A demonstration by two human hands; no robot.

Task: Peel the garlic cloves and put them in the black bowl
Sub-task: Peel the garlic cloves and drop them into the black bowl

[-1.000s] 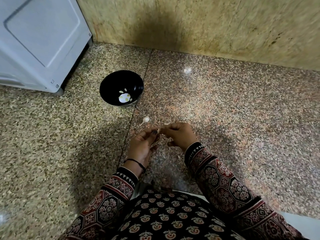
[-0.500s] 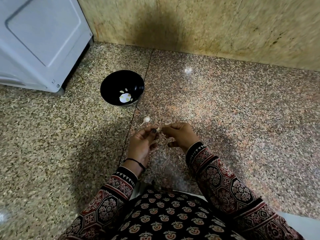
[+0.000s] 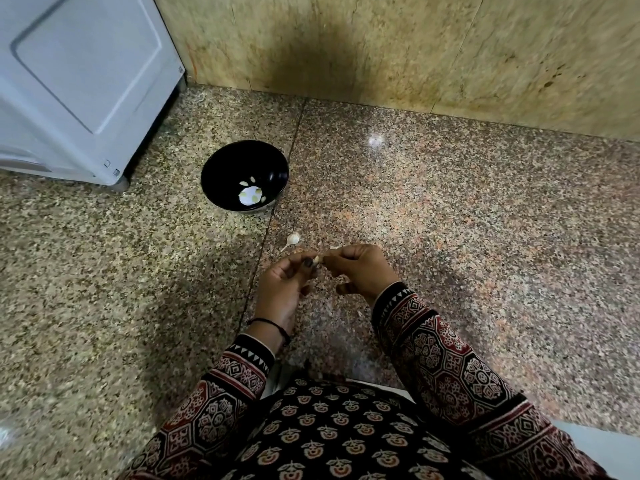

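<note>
A small pale garlic clove (image 3: 316, 260) is pinched between the fingertips of my left hand (image 3: 282, 289) and my right hand (image 3: 360, 270), held just above the speckled granite floor. Most of the clove is hidden by the fingers. Another unpeeled clove (image 3: 293, 239) with a thin tail lies on the floor just beyond my hands. The black bowl (image 3: 221, 168) stands farther back to the left, with several peeled cloves (image 3: 251, 195) at its bottom.
A white appliance (image 3: 79, 81) stands at the far left, close to the bowl. A yellowish stone wall (image 3: 415, 46) runs along the back. Bits of garlic skin (image 3: 334, 248) lie by my right hand. My patterned lap (image 3: 329, 431) fills the near edge.
Both hands stay together on the clove with only slight finger movement. The bowl and the loose clove have not moved.
</note>
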